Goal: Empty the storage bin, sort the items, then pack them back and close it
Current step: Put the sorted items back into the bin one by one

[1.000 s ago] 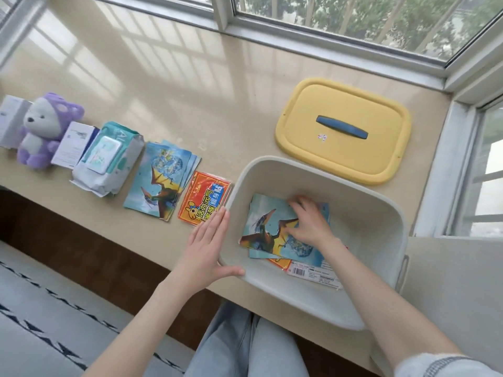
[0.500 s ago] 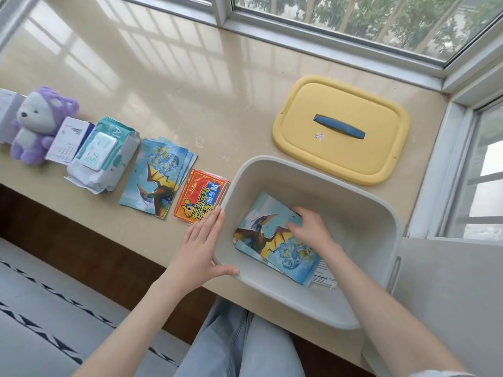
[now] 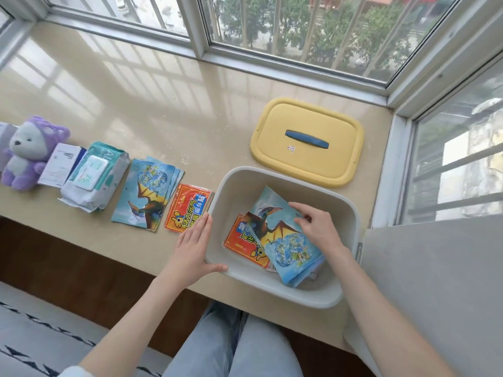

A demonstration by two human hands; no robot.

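In the bin (image 3: 272, 183), at five o'clock on the surface (image 3: 168, 99), the right grip (image 3: 317, 227) is pinching dinosaur packs (image 3: 288, 248) over a red packet (image 3: 238, 238); the left grip (image 3: 190, 248), fingers straight, is bracing its nine-o'clock wall.

Beige sill (image 3: 163, 91), bin (image 3: 285, 186), yellow lid (image 3: 307, 121), plush (image 3: 24, 153), wipes (image 3: 95, 180), dinosaur packets (image 3: 147, 197), orange packet (image 3: 185, 210)

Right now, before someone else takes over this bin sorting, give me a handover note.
Left hand open, steadying the storage bin at its left wall.
Right hand pinches the pterosaur packets inside, over orange-red packets.
Sorted on the sill: purple plush bear, white box, wet wipes pack, pterosaur stack, orange-red stack.
Yellow lid off, behind the bin.
To do: pack everything into the bin, close it.
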